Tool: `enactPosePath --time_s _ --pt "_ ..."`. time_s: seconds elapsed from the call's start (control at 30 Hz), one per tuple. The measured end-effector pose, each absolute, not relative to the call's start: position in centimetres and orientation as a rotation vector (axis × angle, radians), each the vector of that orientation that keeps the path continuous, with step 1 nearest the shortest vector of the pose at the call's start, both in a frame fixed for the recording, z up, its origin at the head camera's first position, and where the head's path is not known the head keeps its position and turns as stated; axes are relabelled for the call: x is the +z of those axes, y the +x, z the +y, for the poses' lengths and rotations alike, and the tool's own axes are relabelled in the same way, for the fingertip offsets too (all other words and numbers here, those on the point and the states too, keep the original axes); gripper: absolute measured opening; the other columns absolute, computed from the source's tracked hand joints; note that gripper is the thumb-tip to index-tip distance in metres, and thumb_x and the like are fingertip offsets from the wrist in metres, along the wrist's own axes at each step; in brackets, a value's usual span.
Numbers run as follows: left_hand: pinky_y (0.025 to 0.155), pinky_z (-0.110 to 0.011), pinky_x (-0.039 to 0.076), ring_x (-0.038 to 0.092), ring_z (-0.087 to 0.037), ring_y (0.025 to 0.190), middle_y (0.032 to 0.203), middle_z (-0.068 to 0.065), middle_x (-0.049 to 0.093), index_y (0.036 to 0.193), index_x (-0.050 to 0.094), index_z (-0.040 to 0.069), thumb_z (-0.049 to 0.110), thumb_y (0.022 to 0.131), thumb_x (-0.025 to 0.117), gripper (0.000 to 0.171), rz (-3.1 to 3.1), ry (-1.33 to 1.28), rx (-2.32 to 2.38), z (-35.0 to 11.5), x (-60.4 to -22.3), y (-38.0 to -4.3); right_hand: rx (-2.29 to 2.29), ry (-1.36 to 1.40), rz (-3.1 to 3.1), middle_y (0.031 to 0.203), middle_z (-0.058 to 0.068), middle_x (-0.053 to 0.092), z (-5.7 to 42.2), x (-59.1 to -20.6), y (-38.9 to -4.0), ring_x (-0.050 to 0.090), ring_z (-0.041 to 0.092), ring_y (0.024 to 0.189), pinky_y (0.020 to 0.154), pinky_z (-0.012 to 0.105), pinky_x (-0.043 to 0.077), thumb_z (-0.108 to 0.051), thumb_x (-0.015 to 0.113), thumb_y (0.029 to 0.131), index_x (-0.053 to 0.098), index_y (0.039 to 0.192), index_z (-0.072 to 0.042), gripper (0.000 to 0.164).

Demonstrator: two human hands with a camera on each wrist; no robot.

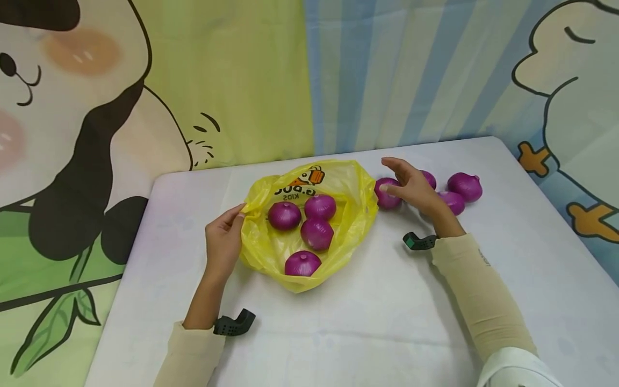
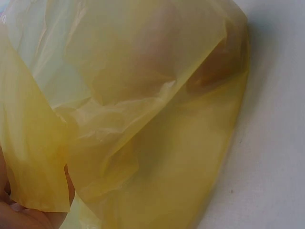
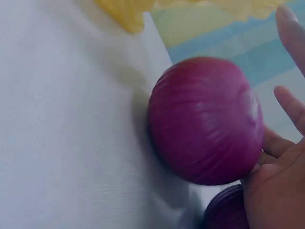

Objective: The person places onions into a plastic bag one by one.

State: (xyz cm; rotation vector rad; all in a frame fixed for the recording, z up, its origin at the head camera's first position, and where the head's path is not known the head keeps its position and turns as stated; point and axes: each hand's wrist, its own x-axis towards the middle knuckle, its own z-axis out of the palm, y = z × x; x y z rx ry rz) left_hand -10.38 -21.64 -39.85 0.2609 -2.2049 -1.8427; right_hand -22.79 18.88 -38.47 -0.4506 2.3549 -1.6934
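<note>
My left hand (image 1: 223,242) pinches the left rim of a yellow plastic bag (image 1: 358,236), whose mouth is spread wide. Several red onions (image 1: 284,216) lie inside it. In the left wrist view the bag's thin film (image 2: 157,143) fills most of the picture, with fingers (image 2: 33,219) at the lower left corner. My right hand (image 1: 417,189) is over a red onion (image 1: 385,200) just right of the bag, fingers and thumb spread apart. The right wrist view shows this onion (image 3: 205,121) on the table, beside the hand's open palm.
Behind the right hand sit three more red onions (image 1: 465,186), one partly covered by that hand. All stand on a white-covered table (image 1: 338,333). A cartoon-printed curtain (image 1: 242,80) hangs along the table's back edge. Each wrist carries a black camera mount (image 1: 235,323).
</note>
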Motion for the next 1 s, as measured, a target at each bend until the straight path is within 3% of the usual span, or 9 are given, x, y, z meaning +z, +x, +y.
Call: enactPosePath --time_s 0.3,0.43,0.63,1.0 --pt "0.076 -0.022 0.056 0.066 -0.017 0.093 0.115 -0.012 0.067 0.122 0.068 0.007 0.016 0.1 0.055 0.027 -2.195 0.272 -1.861 -21.7 -39.8 -10.4 -1.573 -0.407 2.393 0.159 0.009 0.021 19.9 -41.7 -24.1 0.016 0.028 0.146 0.114 0.049 0.022 -0.017 0.075 0.086 0.031 0.153 -0.02 0.08" --pt "0.078 -0.022 0.055 0.066 -0.017 0.095 0.116 -0.012 0.066 0.122 0.068 0.006 0.016 0.1 0.055 0.028 -2.187 0.271 -1.868 -21.7 -39.8 -10.4 -1.509 -0.404 2.421 0.156 0.007 0.029 19.9 -42.2 -24.1 0.028 0.03 0.141 0.108 0.052 0.034 -0.027 0.077 0.085 0.039 0.15 -0.025 0.075" --pt "0.078 -0.022 0.055 0.065 -0.017 0.096 0.117 -0.012 0.066 0.122 0.068 0.006 0.015 0.1 0.055 0.028 -2.183 0.277 -1.865 -21.7 -39.7 -10.4 -1.437 -0.3 2.44 0.136 0.007 0.051 19.5 -42.2 -24.0 0.05 0.03 0.117 0.098 0.049 0.047 -0.037 0.078 0.083 0.056 0.136 -0.022 0.059" --pt "0.08 -0.022 0.055 0.065 -0.017 0.099 0.118 -0.01 0.066 0.122 0.068 0.006 0.016 0.1 0.055 0.027 -2.181 0.267 -1.859 -21.7 -39.6 -10.3 -1.508 -0.214 2.506 0.138 0.011 0.049 19.4 -41.7 -23.8 0.05 0.033 0.118 0.097 0.05 0.047 -0.041 0.075 0.085 0.055 0.137 -0.022 0.06"
